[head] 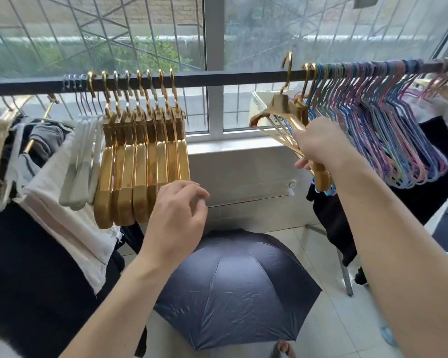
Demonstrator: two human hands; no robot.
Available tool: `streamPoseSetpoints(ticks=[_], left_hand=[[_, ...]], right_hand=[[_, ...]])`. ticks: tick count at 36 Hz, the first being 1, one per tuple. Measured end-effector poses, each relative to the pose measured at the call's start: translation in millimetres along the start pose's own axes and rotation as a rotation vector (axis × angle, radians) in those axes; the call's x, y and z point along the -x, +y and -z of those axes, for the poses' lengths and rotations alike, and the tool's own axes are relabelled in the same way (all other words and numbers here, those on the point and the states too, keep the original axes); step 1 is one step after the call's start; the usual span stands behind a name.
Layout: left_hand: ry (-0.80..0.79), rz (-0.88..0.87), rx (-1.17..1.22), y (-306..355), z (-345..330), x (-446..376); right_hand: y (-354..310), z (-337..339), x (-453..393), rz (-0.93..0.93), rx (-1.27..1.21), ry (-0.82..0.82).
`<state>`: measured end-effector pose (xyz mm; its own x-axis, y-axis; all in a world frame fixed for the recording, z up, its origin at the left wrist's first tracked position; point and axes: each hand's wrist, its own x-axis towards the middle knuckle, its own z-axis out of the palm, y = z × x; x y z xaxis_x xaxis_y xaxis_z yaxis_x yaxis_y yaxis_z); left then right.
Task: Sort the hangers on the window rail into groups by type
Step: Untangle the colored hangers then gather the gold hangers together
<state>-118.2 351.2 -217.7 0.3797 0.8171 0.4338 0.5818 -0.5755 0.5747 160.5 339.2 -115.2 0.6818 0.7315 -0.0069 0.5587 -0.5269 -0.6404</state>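
Window rail (217, 78): dark bar running across in front of the glass, carrying all hangers.

Gold hangers, left group (142, 161): eight or so, hanging packed together left of the rail's middle, hooks evenly spaced.

White hangers (86, 140): a small cluster hanging just left of the gold group, touching it.

Thin coloured hangers (388, 130): a dense run in blue, purple and pink, filling the rail's right stretch.

Gold hangers, right pair (282, 112): sitting at the left end of the coloured run. One hook is riding up above the rail, clear of it; the other is hanging on the rail.

Right hand (318, 143): grip closing around the lower arm of the gold pair, fingers curled about it; whether it is holding one or both cannot be told.

Left hand (179, 215): hovering just beside the lower ends of the left gold group, fingers loosely bent, holding nothing.

Dark blue umbrella (238, 285): lying open on the tiled floor below the rail's middle.

Clothes (62, 202): hanging at the rail's far left, white and dark.
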Motion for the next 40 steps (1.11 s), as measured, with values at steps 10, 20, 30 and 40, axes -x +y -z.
streamPoseSetpoints(ticks=[10,20,30,40], left_hand=[[0.072,0.049,0.038,-4,-1,4],[0.05,0.051,0.085,2,-8,3],[0.046,0.072,0.124,1,-9,3],[0.06,0.088,0.125,-2,-2,9]], right_hand=[[22,-16,-8,0.056,0.211,0.123],[45,-35,-9,0.255,0.438,0.19],[38,-44,0,0.199,0.348,0.176],[38,-36,13,0.204,0.457,0.317]])
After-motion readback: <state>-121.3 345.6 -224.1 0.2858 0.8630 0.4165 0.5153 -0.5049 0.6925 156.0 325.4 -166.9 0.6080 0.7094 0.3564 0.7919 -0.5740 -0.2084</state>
